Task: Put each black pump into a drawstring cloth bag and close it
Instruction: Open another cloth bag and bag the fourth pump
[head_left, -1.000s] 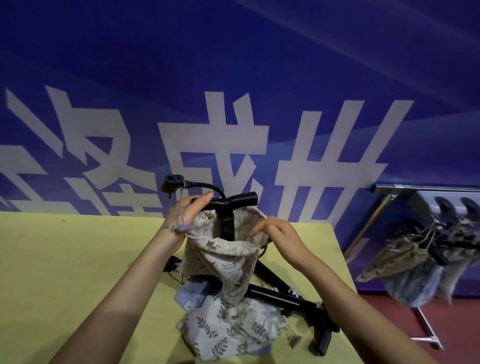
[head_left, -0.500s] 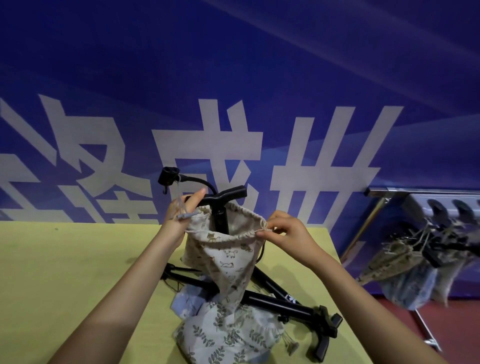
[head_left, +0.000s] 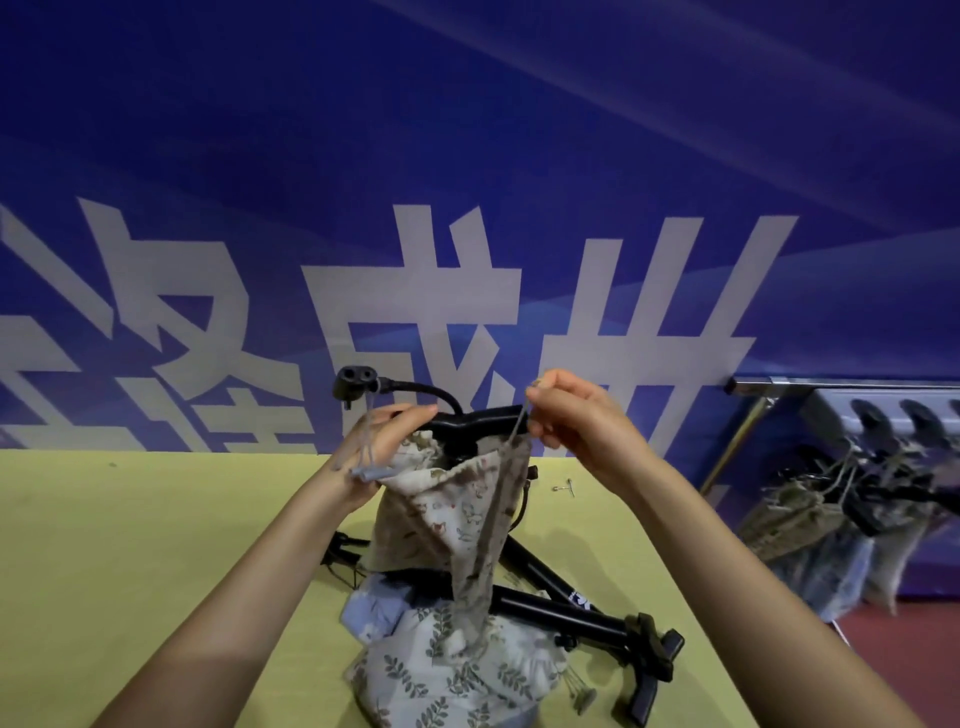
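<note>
Far wall (head_left: 467, 130): deep blue banner, large white characters (head_left: 415, 322). Yellow-green table (head_left: 130, 545) butts against it. Right: metal rack rail (head_left: 841, 385) with hung cloth bags (head_left: 810, 525); dark red floor (head_left: 904, 654) beneath. Lighting dim, even.

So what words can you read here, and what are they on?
"成": big white character on the blue wall, its bottom hidden.
Characters beside it: cut off, not surely readable.
White mark on a black pump lying on the table: too small to read.

Black pump (head_left: 470, 423) upright inside animal-print cloth bag (head_left: 457, 512), handle and hose protruding, drawstring (head_left: 519, 423) taut
</note>
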